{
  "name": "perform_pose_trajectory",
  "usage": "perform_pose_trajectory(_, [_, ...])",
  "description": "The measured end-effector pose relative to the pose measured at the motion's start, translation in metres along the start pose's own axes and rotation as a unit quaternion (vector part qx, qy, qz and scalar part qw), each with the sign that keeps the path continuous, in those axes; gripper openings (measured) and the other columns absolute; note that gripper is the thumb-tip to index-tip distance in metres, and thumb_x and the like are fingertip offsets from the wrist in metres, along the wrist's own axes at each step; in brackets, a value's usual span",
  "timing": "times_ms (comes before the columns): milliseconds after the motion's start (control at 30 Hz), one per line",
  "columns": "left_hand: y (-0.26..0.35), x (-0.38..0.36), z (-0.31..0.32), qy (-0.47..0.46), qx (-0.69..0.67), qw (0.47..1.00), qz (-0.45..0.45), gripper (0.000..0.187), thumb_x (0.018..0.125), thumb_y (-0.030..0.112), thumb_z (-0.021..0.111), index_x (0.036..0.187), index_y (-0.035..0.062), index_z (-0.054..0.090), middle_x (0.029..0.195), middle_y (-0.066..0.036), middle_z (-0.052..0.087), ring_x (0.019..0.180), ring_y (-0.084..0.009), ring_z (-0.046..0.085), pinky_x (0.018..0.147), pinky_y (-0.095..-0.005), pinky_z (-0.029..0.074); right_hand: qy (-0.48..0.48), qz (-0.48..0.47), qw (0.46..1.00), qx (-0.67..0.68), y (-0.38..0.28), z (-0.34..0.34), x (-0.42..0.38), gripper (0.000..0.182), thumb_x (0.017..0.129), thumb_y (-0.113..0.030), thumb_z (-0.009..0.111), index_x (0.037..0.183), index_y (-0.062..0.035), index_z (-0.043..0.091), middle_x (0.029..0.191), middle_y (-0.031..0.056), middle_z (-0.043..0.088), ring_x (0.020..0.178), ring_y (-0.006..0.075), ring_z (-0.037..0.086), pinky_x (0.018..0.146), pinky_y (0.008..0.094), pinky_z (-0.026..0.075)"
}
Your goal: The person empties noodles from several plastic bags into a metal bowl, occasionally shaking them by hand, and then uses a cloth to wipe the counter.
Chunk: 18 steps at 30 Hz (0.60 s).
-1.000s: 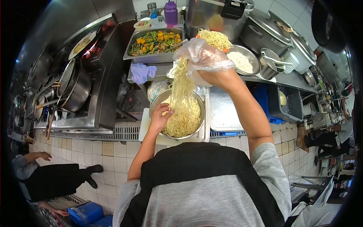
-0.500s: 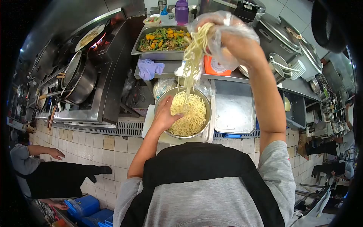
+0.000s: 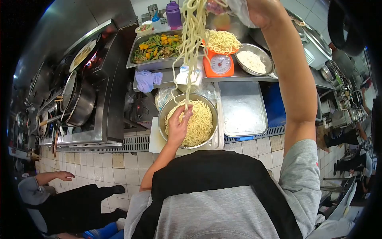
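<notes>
My right hand (image 3: 243, 11), in a clear plastic glove at the top edge, grips a bunch of long yellow noodles (image 3: 193, 36); its fingers are partly cut off by the frame. The strands hang down towards a round metal bowl (image 3: 215, 129) filled with more noodles (image 3: 201, 123). Over the bowl's left half, my bare left hand (image 3: 178, 126) has its fingertips closed around the lower ends of the hanging strands. Behind the bowl, an orange dial scale (image 3: 219, 65) carries a heap of noodles (image 3: 223, 41).
A metal tray of cooked vegetables (image 3: 157, 48) stands left of the scale, a bowl of pale food (image 3: 254, 61) right of it. A flat metal tray (image 3: 243, 111) lies beside the noodle bowl. Left is a stove with a pot (image 3: 81, 103). A co-worker (image 3: 67, 207) stands at lower left.
My right hand has risen, lifting the noodles higher and uncovering the scale and its heap. My left hand has moved from the bowl's rim inward to the hanging strands.
</notes>
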<state>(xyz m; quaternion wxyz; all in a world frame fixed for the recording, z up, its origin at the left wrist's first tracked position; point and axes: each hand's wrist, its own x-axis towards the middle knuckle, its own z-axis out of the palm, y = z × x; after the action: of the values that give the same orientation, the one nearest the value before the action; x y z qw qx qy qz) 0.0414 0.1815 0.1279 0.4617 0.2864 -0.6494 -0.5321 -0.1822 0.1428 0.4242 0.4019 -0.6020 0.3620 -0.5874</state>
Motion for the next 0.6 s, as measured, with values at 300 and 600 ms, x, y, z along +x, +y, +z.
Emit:
perform_pose_trajectory(300, [-0.051, -0.022, -0.019, 0.021, 0.129, 0.991, 0.002, 0.016, 0.090, 0.013, 0.055, 0.094, 0.0015, 0.065, 0.076, -0.005, 0.054, 0.070, -0.0123, 0.051, 0.064, -0.0253, 0.040, 0.050, -0.032, 0.990, -0.124, 0.010, -0.058, 0.030, 0.017, 0.088, -0.015, 0.049, 0.090, -0.0038, 0.063, 0.083, 0.0119, 0.063, 0.073, 0.0180, 0.062, 0.059, 0.0291, 0.050])
perform_pose_trajectory(600, [-0.095, -0.051, -0.034, 0.049, 0.419, 0.906, 0.019, 0.011, 0.081, 0.010, 0.061, 0.083, -0.0003, 0.065, 0.088, -0.013, 0.056, 0.083, -0.0291, 0.052, 0.073, -0.0380, 0.041, 0.087, -0.058, 0.968, -0.229, 0.036, -0.120, 0.055, 0.018, 0.088, -0.015, 0.049, 0.090, -0.0041, 0.063, 0.083, 0.0123, 0.063, 0.072, 0.0185, 0.062, 0.058, 0.0293, 0.050])
